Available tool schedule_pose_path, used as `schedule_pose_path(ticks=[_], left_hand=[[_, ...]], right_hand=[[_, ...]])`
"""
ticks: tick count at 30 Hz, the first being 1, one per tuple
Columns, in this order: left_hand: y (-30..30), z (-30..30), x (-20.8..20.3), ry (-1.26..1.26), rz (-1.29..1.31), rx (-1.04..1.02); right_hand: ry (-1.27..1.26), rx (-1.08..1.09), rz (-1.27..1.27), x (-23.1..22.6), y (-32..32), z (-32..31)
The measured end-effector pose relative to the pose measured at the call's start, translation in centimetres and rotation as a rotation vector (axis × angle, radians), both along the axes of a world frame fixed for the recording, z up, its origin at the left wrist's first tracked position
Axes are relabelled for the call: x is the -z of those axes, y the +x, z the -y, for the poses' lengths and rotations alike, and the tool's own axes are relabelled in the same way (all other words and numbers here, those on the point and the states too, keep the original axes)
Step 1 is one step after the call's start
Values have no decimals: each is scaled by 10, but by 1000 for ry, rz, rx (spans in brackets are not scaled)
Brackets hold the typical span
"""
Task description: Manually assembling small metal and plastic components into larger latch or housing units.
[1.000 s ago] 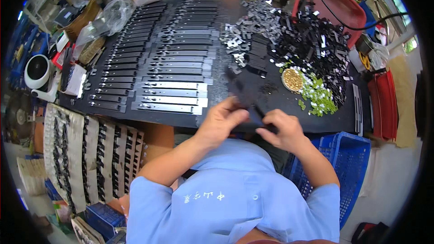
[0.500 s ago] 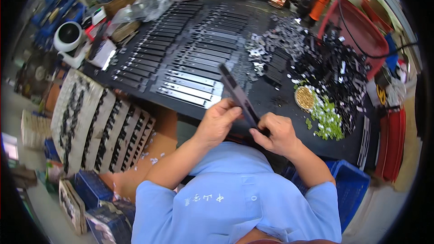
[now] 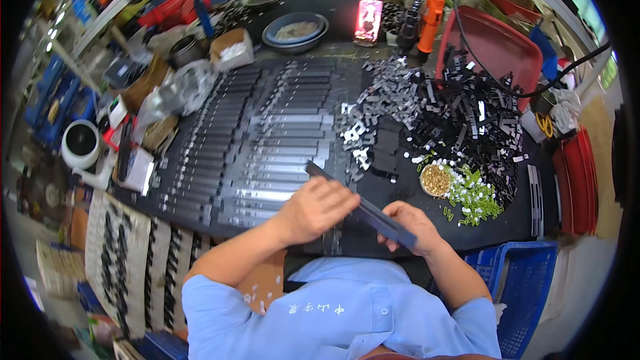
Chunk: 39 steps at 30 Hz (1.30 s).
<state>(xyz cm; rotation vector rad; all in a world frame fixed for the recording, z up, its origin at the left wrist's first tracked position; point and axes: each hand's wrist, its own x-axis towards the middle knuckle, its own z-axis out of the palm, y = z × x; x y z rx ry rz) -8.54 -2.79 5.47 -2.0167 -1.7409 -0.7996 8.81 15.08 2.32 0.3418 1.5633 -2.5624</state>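
A long dark metal rail [image 3: 385, 221] slants in front of me, its far end up and to the left, its near end toward my body. My left hand [image 3: 317, 208] is closed over its upper part, the fingers lying across it and hiding that stretch. Around the lower end my right hand [image 3: 410, 223] grips with thumb and fingers. Just beyond my left hand, two columns of similar dark rails [image 3: 280, 167] lie side by side on the black tabletop [image 3: 440, 228].
Right of the rails are piles of small silver clips [image 3: 387, 90] and black parts [image 3: 467, 113]. Nearer stand a dish of brass-coloured pieces [image 3: 435, 180] and green pieces [image 3: 475, 197]. A lit phone [image 3: 368, 21], an orange power tool [image 3: 431, 23] and a red tray [image 3: 493, 47] sit at the back.
The view has tipped up toward the table's far side. The rail has swung flatter, and my left hand has gone from pinching its side to lying across it.
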Motion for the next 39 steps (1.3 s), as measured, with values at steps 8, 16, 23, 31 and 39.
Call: schedule_pose_path(ticks=[8,16,23,31,39], left_hand=[[-287,-100,33,-43,-146,-516],[-363,-171,90,-373,-187,-713],[-398,-160,79,-774,211,-674],[-269,-138,78,-238,237,-260],[-66,-69,67,-515,80,161]], right_hand=[[230,256,112,35,4,-2],[158,244,190,38,4,8],[242,229,170,28,-11,-3],[1159,409,110,8,-2,-37],[1820,397,-154,36,-52,-109]])
